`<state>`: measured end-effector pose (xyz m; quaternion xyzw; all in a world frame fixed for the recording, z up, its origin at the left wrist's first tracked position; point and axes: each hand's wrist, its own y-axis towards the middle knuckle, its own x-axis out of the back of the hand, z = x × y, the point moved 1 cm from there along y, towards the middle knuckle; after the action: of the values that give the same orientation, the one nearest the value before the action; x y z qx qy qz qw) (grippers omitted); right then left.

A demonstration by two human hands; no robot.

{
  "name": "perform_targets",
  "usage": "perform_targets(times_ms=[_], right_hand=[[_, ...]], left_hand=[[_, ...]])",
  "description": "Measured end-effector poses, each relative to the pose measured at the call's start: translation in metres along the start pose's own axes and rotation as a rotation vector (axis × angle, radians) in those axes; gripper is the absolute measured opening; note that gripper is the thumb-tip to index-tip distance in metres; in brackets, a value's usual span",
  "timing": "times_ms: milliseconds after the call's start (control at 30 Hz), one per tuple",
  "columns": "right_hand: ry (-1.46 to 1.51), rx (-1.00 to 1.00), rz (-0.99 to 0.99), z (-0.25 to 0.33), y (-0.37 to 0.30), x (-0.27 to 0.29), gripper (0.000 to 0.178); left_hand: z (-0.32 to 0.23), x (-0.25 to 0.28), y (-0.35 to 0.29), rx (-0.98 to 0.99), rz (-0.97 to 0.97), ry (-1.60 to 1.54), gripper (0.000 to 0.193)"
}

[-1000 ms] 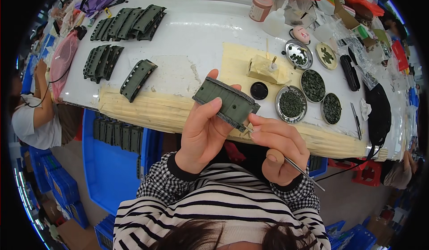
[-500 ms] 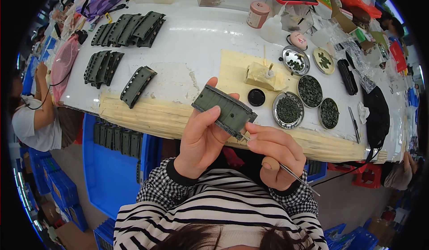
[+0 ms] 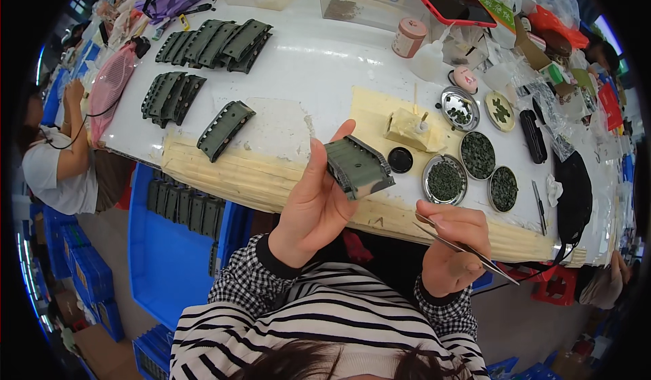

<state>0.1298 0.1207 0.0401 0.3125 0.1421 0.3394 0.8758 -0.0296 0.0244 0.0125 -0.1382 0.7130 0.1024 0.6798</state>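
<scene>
My left hand [image 3: 313, 207] is closed on a dark green, slightly curved plastic piece [image 3: 358, 169] with ridged edges, tilted above the table's front edge. Metal tweezers [image 3: 498, 271] are in my right hand [image 3: 456, 248], apart from the piece, their two tips pointing left. I cannot make out anything between the tips. Beyond my right hand stand a round dish of fine green bits [image 3: 445, 182], a second green-filled dish [image 3: 478, 155] and a third [image 3: 503, 188]. Similar curved green pieces lie at the left: a single one [image 3: 225, 130], a small group [image 3: 172, 98] and a larger group [image 3: 215, 43].
A tape-wrapped block [image 3: 411, 130] with sticks in it and a black round cap [image 3: 400, 159] sit mid-table. A blue bin [image 3: 159, 264] with more green pieces is below the table at left. A black pouch [image 3: 573, 190] lies at right. Another person [image 3: 64, 156] sits far left.
My right hand with the tweezers has drawn away from the green piece, right and slightly down. My left hand has turned the piece, showing its ridged edge and end more. The view has shifted slightly.
</scene>
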Motion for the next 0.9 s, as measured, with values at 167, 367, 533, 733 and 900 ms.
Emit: perform_targets(times_ms=[167, 367, 533, 733, 900], right_hand=[[-0.054, -0.011, 0.013, -0.005, -0.003, -0.002, 0.053], [-0.065, 0.015, 0.038, -0.007, -0.005, -0.006, 0.049], [-0.083, 0.024, 0.049, -0.006, -0.006, -0.007, 0.048], [-0.11, 0.048, 0.08, -0.004, -0.004, -0.009, 0.039], [-0.305, 0.159, 0.224, 0.01, 0.013, -0.003, 0.032]], left_hand=[[-0.005, -0.002, 0.007, 0.14, -0.065, -0.328, 0.065], [-0.003, -0.012, 0.012, 0.144, -0.095, -0.303, 0.063], [-0.005, -0.006, 0.01, 0.171, -0.097, -0.361, 0.06], [-0.001, -0.009, 0.01, 0.119, -0.142, -0.238, 0.062], [0.001, -0.008, 0.007, 0.107, -0.179, -0.202, 0.06]])
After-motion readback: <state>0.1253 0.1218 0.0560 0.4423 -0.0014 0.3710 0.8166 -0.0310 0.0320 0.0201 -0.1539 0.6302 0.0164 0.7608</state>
